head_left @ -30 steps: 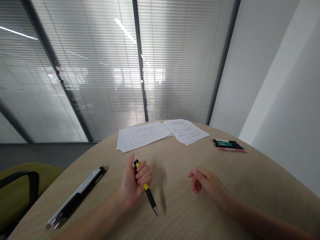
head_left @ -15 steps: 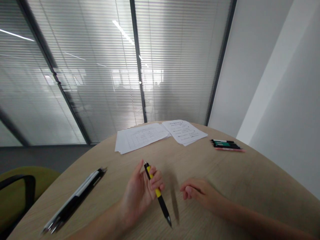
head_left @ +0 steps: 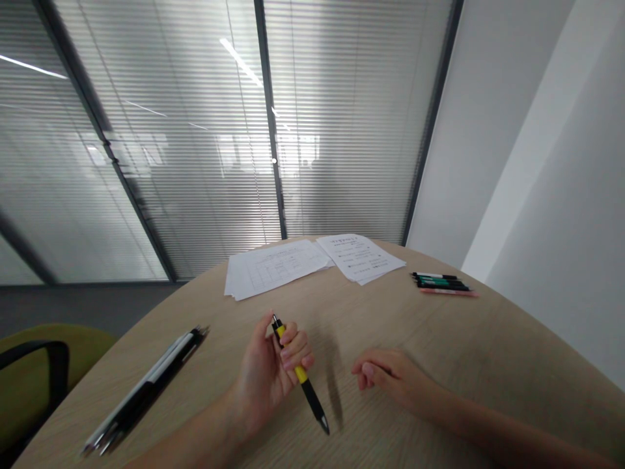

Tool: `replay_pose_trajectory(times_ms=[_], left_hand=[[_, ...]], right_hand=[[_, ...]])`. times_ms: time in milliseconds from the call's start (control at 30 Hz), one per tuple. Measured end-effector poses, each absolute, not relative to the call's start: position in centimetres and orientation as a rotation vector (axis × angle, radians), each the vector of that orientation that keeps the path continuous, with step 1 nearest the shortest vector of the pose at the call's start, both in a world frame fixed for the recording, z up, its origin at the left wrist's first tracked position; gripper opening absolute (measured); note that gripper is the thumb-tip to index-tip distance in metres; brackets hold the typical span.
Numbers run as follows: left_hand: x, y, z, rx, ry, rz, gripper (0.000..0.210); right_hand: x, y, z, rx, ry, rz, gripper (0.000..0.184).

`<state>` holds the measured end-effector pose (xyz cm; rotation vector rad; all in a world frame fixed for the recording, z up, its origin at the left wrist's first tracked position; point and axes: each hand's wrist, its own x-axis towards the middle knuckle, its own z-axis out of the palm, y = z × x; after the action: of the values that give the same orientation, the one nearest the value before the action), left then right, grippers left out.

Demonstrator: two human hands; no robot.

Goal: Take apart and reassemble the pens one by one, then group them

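My left hand (head_left: 273, 365) is wrapped round a yellow and black ballpoint pen (head_left: 308, 393) in the lower middle of the head view. The fingers curl over its yellow barrel, and the thumb is at the clicker end. The pen slants down to the right, tip toward me, held above the wooden table (head_left: 390, 312). To the right, my right hand (head_left: 385, 374) rests on the table with its fingers curled in and the thumb against them. No object shows in it, though the inside of the palm is hidden.
White and black pens (head_left: 146, 387) lie together at the left. Several pens, black, green and pink, form a group (head_left: 442, 284) at the right. Printed sheets (head_left: 278, 267) and more sheets (head_left: 361, 257) lie at the far edge. A green chair (head_left: 83, 352) stands left of the table.
My left hand has moved slightly left with the pen, and its thumb has come onto the clicker end. The right hand stays where it was.
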<state>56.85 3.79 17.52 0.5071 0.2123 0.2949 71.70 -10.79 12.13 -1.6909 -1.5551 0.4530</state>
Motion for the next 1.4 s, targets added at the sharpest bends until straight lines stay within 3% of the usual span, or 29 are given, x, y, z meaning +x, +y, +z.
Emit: replay_pose_trajectory(times_ms=[100, 233, 367, 467, 633, 733, 900, 1067, 1400], left_hand=[[57.0, 3.4, 17.5, 0.523, 0.227, 0.325, 0.031], [57.2, 2.6, 16.6, 0.548, 0.311, 0.417, 0.004], [57.0, 1.8, 15.4, 0.633, 0.357, 0.440, 0.022], [56.7, 1.7, 15.6, 0.824, 0.323, 0.480, 0.024], [56.7, 3.7, 16.5, 1.545, 0.319, 0.467, 0.008], [56.7, 5.1, 15.7, 1.840, 0.360, 0.378, 0.017], [56.4, 5.6, 14.1, 2.168, 0.228, 0.502, 0.022], [56.1, 5.5, 13.9, 2.246, 0.050, 0.532, 0.021], [56.5, 4.7, 15.8, 2.089, 0.357, 0.407, 0.009]], right_hand=[[71.6, -10.8, 12.4, -1.672, -1.642, 0.394, 0.038], [70.9, -11.0, 13.5, -1.605, -1.864, 0.390, 0.032], [70.1, -11.1, 14.3, -1.681, -1.837, 0.460, 0.018], [70.3, -10.9, 14.1, -1.786, -1.629, 0.547, 0.012], [72.5, -10.3, 13.1, -1.643, -1.221, 0.738, 0.031], [73.6, -10.0, 12.9, -1.623, -1.103, 0.718, 0.043], [74.0, -10.0, 12.7, -1.737, -0.964, 0.610, 0.046], [73.9, -10.1, 12.6, -1.771, -0.883, 0.584, 0.046], [73.8, -10.4, 12.3, -1.739, -0.853, 0.625, 0.050]])
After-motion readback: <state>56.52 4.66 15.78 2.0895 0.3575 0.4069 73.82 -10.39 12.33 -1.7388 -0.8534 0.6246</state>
